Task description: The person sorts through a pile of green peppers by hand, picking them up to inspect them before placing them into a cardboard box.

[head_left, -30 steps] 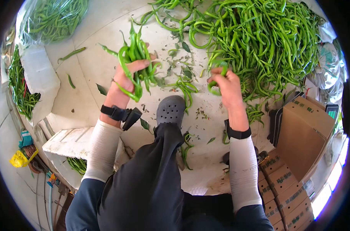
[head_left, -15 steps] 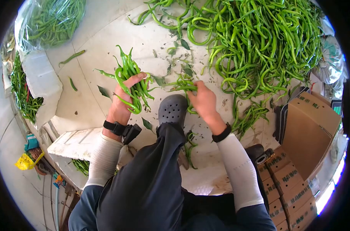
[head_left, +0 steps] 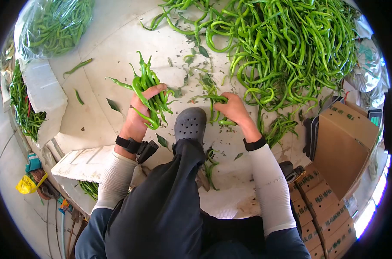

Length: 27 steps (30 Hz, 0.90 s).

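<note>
My left hand is wrapped round a bunch of long green chili peppers, their tips sticking out above and below the fingers. Over to the right, my right hand pinches a few thin green chili peppers close to the floor, just beyond the toe of a grey clog. Its fingertips are partly hidden by the hand itself. A large heap of green chili peppers spreads beyond my right hand.
A clear plastic bag of peppers sits at upper left, near a foam box. An open cardboard box stands at right above stacked cartons. Leaves and loose peppers dot the floor.
My right hand has shifted slightly right and down, and a pepper end now shows below its fingers. My left hand keeps its bunch almost in place. The whole view has moved a little.
</note>
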Motion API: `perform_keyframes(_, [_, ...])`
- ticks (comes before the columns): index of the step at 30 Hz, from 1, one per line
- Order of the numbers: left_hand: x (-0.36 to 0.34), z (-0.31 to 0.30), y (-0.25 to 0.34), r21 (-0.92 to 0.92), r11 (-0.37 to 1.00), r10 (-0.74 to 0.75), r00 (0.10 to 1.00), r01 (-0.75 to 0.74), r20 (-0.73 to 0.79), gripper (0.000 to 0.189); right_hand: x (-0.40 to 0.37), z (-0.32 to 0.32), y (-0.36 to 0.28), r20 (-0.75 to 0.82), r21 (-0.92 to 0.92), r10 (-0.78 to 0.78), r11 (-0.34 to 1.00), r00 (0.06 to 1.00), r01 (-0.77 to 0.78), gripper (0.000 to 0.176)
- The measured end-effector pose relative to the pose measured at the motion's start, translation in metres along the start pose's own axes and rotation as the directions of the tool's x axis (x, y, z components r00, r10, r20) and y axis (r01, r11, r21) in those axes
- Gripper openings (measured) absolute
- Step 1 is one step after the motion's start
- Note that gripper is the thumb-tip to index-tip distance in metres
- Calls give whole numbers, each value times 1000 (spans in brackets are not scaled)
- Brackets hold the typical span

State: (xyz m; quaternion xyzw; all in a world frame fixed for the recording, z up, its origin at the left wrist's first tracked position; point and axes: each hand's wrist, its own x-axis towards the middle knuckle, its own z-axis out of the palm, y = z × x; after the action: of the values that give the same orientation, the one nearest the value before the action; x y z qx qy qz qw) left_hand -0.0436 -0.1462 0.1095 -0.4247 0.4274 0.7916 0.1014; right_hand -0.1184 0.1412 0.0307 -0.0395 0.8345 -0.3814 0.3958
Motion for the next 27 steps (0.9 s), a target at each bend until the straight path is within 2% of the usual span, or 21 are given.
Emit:
perform_keyframes(1, [0,2,0,15,1000,10,1000,-10,22,22,-1,-5,4,-4,-2,8,1000,1000,-8,38])
perform_keyframes(3, [-3,7,2,30,999,15,999,-17,44,23,-2,-15,8,181,228,173,950,968,-212,31])
perform_keyframes(4, [-4,11,5,59,998,-7,999,5,36,23,-2,-20,9,216,372,156,900,964,-229,28])
perform_keyframes(5, [-5,13,5,87,996,-28,999,26,27,23,-5,-21,10,217,372,158,899,963,-231,28])
perform_keyframes(7, [-4,19,1,129,992,1,998,-9,59,23,-14,-31,-4,279,654,170,687,945,-317,30])
perform_keyframes(8, [-4,21,-1,169,985,31,995,-46,92,23,-15,-29,-6,234,661,123,707,964,-251,35])
perform_keyframes(9, [-3,21,-5,171,984,30,995,-45,92,23,-11,-25,-4,235,662,124,706,964,-252,35])
perform_keyframes(11, [0,20,-11,162,987,-10,994,-8,112,22,1,-12,7,2,316,197,930,980,-188,38])
perform_keyframes(12, [0,21,-11,86,996,-18,997,11,73,23,2,-5,8,4,317,195,930,981,-187,38])
perform_keyframes(14, [-1,20,-11,95,995,-31,998,25,56,22,2,10,10,-313,98,139,989,940,-114,43])
perform_keyframes(15, [-1,20,-11,103,994,-45,998,40,44,22,2,16,6,-310,99,139,989,941,-113,43])
perform_keyframes(17, [1,17,-12,107,993,-47,998,42,51,22,2,24,-2,-422,-14,192,976,886,-218,45])
perform_keyframes(21, [0,16,-10,115,993,-23,996,13,83,23,19,35,17,-409,-56,241,956,880,-288,42])
perform_keyframes(22, [1,15,-11,114,993,-22,996,13,81,23,21,30,24,-247,275,337,923,908,-268,37])
perform_keyframes(23, [2,12,-12,133,991,-4,996,-8,92,23,21,25,31,-60,571,370,775,927,-272,31])
perform_keyframes(24, [4,11,-14,151,988,13,994,-29,106,23,16,18,29,-60,567,371,777,927,-274,31])
perform_keyframes(26, [4,10,-14,134,991,2,994,-16,107,23,-3,-8,10,177,860,195,447,965,-248,17])
perform_keyframes(27, [3,10,-14,124,992,-7,994,-7,111,24,-12,-20,3,176,857,201,450,964,-250,17])
